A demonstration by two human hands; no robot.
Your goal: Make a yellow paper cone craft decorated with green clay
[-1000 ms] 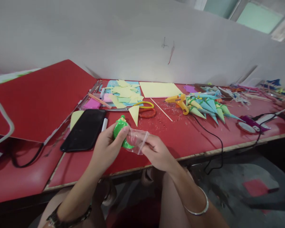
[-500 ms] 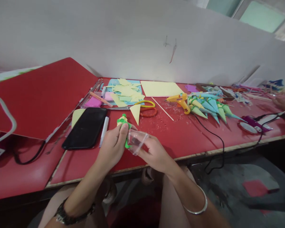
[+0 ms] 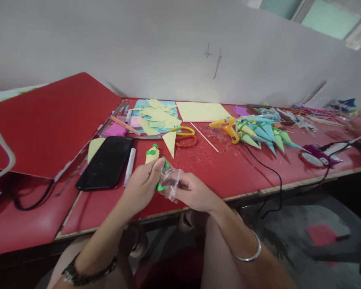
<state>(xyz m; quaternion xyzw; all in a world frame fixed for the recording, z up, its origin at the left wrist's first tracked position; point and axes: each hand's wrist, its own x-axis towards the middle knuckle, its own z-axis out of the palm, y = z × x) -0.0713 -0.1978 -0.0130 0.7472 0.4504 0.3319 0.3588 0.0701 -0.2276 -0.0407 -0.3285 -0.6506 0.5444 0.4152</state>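
Note:
My left hand [image 3: 144,182] pinches one side of a small clear plastic bag [image 3: 175,175] that has bright green pieces [image 3: 162,186] in it. The curled fingers of my right hand [image 3: 195,192] are at the bag's open mouth; their tips are partly hidden by the plastic. Just beyond my left hand lies a pale yellow paper piece with green dots [image 3: 152,154]. A cut yellow paper triangle [image 3: 170,143] rests over scissors [image 3: 185,136] with yellow and orange handles. Left of my hands are a white marker [image 3: 129,166] and a black phone [image 3: 106,163].
A yellow glue gun [image 3: 227,128] stands beside several blue and yellow paper cones [image 3: 266,134], its black cord [image 3: 276,172] hanging off the table edge. Yellow scraps [image 3: 161,114] and a cream sheet [image 3: 203,111] lie at the back. Another person's hand [image 3: 356,128] is far right.
The bag's mouth has crumpled and dropped around my right fingers, which have moved slightly left. The dotted yellow piece shows more clearly apart from my left hand. The view has shifted slightly.

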